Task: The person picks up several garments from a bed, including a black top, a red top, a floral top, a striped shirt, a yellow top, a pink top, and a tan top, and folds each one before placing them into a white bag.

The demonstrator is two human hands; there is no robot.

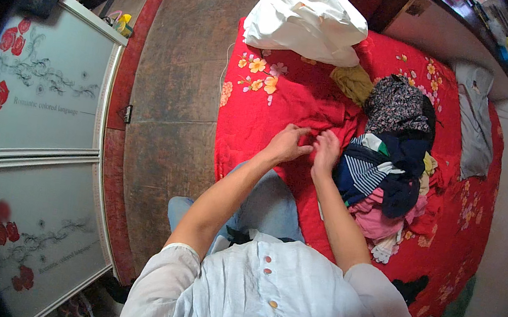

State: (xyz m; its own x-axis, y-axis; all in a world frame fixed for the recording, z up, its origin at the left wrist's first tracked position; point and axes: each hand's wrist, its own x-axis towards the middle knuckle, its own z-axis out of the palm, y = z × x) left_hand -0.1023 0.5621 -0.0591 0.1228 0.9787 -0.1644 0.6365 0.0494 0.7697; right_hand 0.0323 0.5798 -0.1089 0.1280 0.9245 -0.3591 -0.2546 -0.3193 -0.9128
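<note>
My left hand (pixel 289 144) is over the red floral bedspread (pixel 283 105), thumb and fingers apart, holding nothing. Close beside it on the right, my right hand (pixel 326 151) is slightly blurred; whether its fingertips pinch the red cloth cannot be told. Right of the hands lies a heap of clothes: a dark floral garment (pixel 396 104), a navy garment with a striped part (pixel 365 171) and pink clothing (pixel 377 215). A mustard-coloured cloth (pixel 354 84) touches the heap's upper left side. White fabric or a white bag (pixel 307 19) rests at the bed's far edge.
A grey bundle (pixel 474 122) lies along the bed's right side. Dark cloth (pixel 410 289) is at the lower right. Left of the bed are the brown floor (pixel 175 102) and a cabinet with rose-patterned panels (pixel 43 106). A cluttered shelf (pixel 489 30) stands at the upper right.
</note>
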